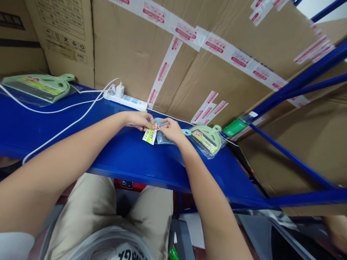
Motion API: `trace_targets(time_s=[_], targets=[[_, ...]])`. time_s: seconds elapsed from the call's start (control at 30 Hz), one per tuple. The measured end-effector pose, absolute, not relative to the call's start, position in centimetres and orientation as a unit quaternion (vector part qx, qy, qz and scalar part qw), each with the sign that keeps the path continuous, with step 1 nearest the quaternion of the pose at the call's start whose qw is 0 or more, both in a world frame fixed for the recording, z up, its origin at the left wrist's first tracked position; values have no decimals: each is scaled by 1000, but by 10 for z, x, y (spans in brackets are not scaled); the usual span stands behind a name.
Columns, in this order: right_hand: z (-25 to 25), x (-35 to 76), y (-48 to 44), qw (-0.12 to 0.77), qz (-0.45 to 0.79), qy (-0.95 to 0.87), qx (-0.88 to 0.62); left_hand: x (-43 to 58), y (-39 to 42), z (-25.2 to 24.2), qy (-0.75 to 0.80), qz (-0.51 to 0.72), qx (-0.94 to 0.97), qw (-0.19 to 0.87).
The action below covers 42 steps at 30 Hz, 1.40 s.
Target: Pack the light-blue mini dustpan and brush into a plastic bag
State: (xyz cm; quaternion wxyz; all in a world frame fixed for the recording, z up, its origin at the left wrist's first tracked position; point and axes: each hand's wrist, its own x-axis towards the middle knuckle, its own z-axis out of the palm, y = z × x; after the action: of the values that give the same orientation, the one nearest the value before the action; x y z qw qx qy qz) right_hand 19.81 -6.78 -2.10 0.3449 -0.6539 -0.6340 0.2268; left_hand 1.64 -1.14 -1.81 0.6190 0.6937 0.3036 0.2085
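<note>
A small yellow-green and white printed label (149,135) is pinched at its upper edge between the thumb and fingers of my left hand (139,120). My right hand (172,130) has its fingers bent together at the label's upper right corner, where a red and white print shows. Beneath both hands a light blue dustpan (164,140) lies on the blue shelf, its handle pointing right. My right hand covers part of it. Close by on the right, a light green dustpan (210,139) with a similar label lies in clear plastic.
Another green dustpan (51,86) lies at the far left. A white power strip (127,101) with plugs and trailing white cables (67,127) runs along the back. Taped cardboard boxes (130,47) form the rear wall. A green-labelled bottle (236,127) leans by the blue metal frame (292,90).
</note>
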Motion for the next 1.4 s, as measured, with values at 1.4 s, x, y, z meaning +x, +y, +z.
trace_targets(time_s=[1.4], targets=[[-17,203,-66,387,264,-617,-632,55,-25,-13,461,347,560,595]])
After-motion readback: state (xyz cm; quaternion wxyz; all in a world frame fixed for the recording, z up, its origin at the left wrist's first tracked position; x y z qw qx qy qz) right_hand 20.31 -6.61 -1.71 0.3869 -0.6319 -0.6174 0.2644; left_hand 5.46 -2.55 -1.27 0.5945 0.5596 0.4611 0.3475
